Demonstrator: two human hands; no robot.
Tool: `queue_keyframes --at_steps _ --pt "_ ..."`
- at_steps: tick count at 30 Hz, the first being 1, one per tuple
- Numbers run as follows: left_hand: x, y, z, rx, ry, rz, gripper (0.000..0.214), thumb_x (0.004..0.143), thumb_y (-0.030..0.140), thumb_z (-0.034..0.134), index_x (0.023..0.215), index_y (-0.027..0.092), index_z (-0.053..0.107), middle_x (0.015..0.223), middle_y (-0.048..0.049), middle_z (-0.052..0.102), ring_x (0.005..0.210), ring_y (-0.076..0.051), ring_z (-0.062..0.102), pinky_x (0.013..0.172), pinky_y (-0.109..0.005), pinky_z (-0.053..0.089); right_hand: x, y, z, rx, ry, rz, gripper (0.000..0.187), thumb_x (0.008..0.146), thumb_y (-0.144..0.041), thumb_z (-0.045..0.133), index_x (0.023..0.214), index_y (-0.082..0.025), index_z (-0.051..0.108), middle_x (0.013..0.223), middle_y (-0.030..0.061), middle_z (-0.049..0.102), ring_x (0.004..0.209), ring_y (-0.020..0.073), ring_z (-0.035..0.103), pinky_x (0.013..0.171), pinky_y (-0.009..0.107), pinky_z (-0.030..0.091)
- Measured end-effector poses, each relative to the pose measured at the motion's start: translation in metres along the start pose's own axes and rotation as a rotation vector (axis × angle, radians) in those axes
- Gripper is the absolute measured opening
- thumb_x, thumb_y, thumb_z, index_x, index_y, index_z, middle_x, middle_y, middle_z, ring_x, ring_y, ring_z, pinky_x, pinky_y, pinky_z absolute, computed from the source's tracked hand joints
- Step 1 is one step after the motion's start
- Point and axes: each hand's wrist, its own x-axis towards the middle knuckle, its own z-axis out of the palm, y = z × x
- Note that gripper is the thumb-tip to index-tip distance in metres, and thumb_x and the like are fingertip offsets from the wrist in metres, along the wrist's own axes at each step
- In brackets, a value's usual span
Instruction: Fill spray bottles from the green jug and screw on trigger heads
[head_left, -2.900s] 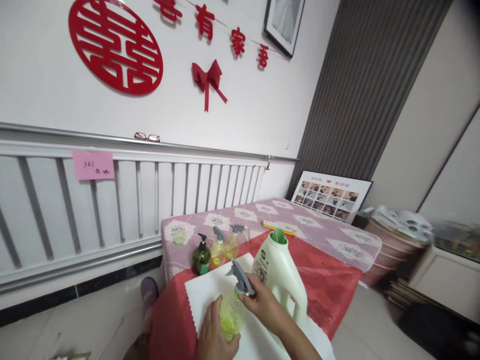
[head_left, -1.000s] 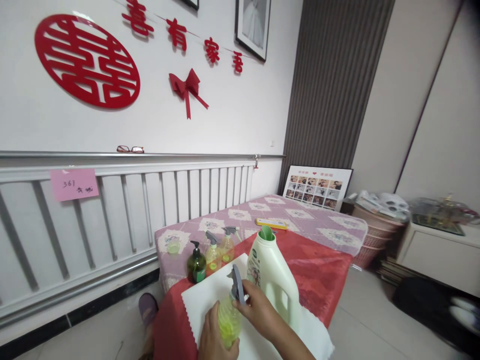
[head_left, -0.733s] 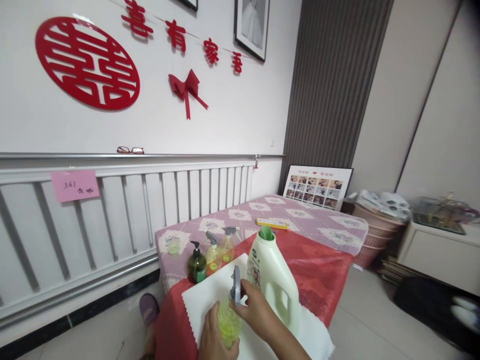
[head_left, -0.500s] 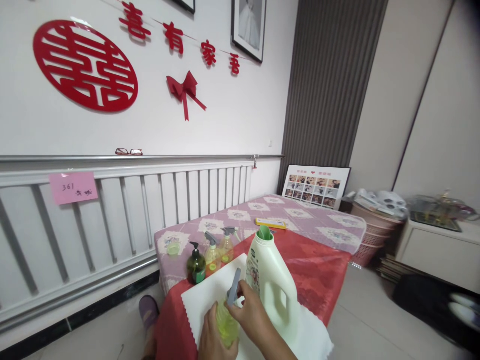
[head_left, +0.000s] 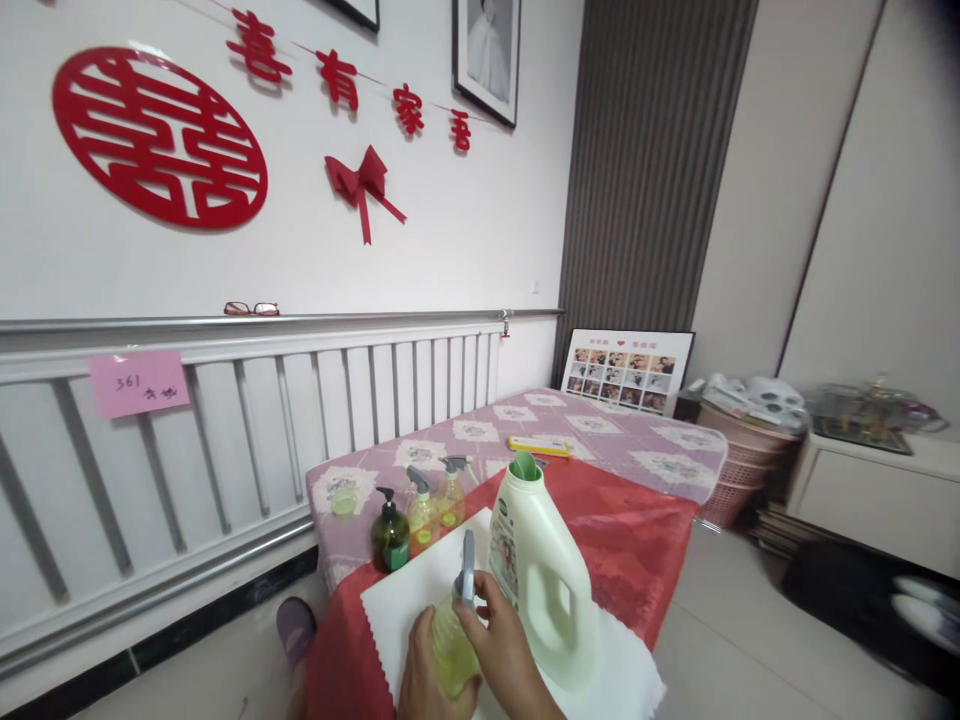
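My left hand point(head_left: 426, 672) is wrapped round the body of a clear spray bottle point(head_left: 454, 652) filled with yellow-green liquid. At its top, the fingers of my right hand point(head_left: 501, 640) close on the grey trigger head point(head_left: 468, 572). Directly right of my hands stands a large pale green detergent jug point(head_left: 553, 590), uncapped, with something green in its mouth point(head_left: 525, 464). Bottle and jug are over a white scallop-edged cloth point(head_left: 401, 590). My palms hide part of the bottle's lower body.
Left of the jug stand a dark green pump bottle point(head_left: 391, 538) and two more spray bottles point(head_left: 422, 515). A small green cap point(head_left: 343, 502) and a yellow box point(head_left: 538, 446) lie on the patterned tablecloth point(head_left: 474, 431). Red cloth point(head_left: 630, 530) covers the table's near part.
The grey trigger head has turned on the bottle and now stands more upright and narrower in view. My right fingers have shifted with it; the view has moved slightly right.
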Motion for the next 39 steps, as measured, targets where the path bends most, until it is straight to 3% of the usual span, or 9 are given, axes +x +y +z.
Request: queue_keyframes --at_steps 8,15,22,33,39 --pt "-0.002 -0.003 0.002 -0.048 0.035 0.042 0.081 0.064 0.020 0.053 0.140 0.005 0.029 0.143 -0.0188 0.050 0.132 -0.025 0.049 0.109 -0.031 0.042 0.005 0.009 -0.007 0.029 -0.051 -0.024 0.040 0.084 -0.040 0.052 0.113 -0.014 0.061 0.114 0.0178 0.069 0.102 0.0309 0.065 0.088 0.044 0.052" --pt "-0.003 -0.001 0.002 -0.058 0.083 0.039 0.085 0.058 0.020 0.059 0.138 0.009 0.035 0.136 -0.0171 0.054 0.129 -0.029 0.050 0.106 -0.035 0.044 0.005 0.006 -0.008 0.042 -0.060 -0.031 0.040 0.083 -0.036 0.055 0.119 -0.019 0.060 0.116 0.0124 0.071 0.101 0.0278 0.067 0.087 0.040 0.054" --pt "-0.002 0.012 -0.013 0.009 -0.040 -0.017 0.085 0.060 0.024 0.062 0.138 0.003 0.036 0.139 -0.0197 0.052 0.131 -0.029 0.048 0.108 -0.031 0.042 0.001 -0.008 -0.015 0.005 -0.107 -0.034 0.037 0.085 -0.035 0.055 0.120 -0.022 0.061 0.117 0.0096 0.071 0.104 0.0264 0.066 0.090 0.040 0.051" --pt "-0.004 0.016 -0.022 -0.009 -0.087 -0.033 0.084 0.063 0.030 0.058 0.140 0.007 0.034 0.139 -0.0171 0.051 0.131 -0.025 0.047 0.108 -0.030 0.039 0.007 -0.029 -0.027 -0.152 -0.234 -0.037 0.037 0.084 -0.035 0.055 0.118 -0.021 0.063 0.114 0.0087 0.072 0.102 0.0272 0.065 0.086 0.038 0.050" --pt "-0.005 0.016 -0.022 -0.026 -0.096 -0.047 0.084 0.063 0.031 0.058 0.140 0.009 0.033 0.140 -0.0164 0.050 0.131 -0.026 0.046 0.108 -0.032 0.040 0.010 -0.035 -0.032 -0.170 -0.265 -0.072 0.031 0.083 -0.032 0.056 0.111 -0.023 0.065 0.103 0.0054 0.074 0.093 0.0250 0.067 0.082 0.035 0.051"
